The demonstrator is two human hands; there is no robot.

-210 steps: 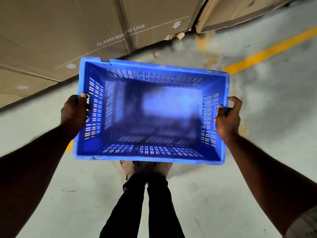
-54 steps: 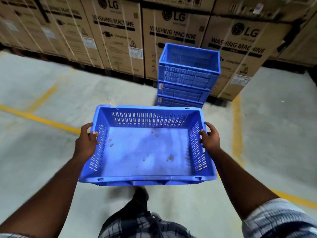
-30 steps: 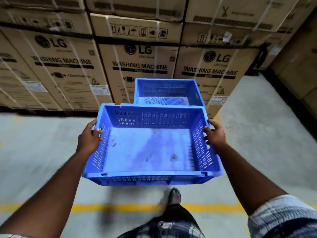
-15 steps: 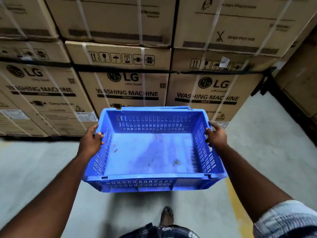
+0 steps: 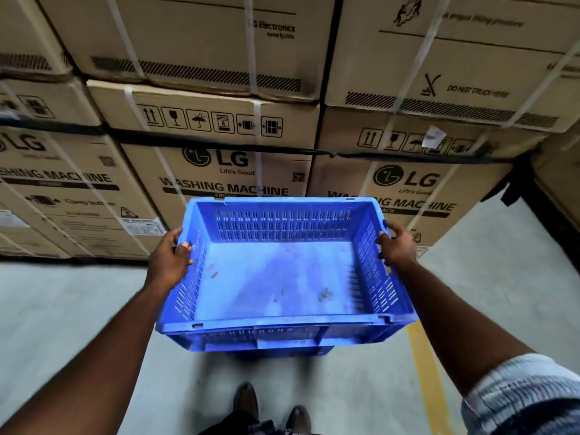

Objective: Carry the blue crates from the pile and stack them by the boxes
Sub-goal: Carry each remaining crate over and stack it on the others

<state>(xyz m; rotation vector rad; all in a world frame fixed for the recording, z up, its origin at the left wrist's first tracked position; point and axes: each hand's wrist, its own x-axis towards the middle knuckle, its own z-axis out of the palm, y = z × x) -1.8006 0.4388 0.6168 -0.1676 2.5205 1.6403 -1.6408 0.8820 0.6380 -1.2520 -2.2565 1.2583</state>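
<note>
An empty blue slotted crate (image 5: 276, 277) fills the middle of the head view, its floor dusty with a few specks. My left hand (image 5: 168, 262) grips its left wall with fingers curled over the rim. My right hand (image 5: 396, 246) grips the right wall near the far corner. Under the held crate's near edge shows the rim of another blue crate (image 5: 282, 350); the stack beneath it is otherwise hidden. Whether the held crate rests on it I cannot tell.
Stacked brown washing-machine cartons (image 5: 238, 171) with white straps form a wall right behind the crate. More cartons (image 5: 561, 171) stand at the right. The grey concrete floor (image 5: 62, 302) has a yellow line (image 5: 423, 372) at the lower right. My shoes (image 5: 273, 409) are below the crate.
I have stepped up to the cartons; the crate stack, visible ahead a second ago, is now covered by the crate I carry. Both hands keep the same grip.
</note>
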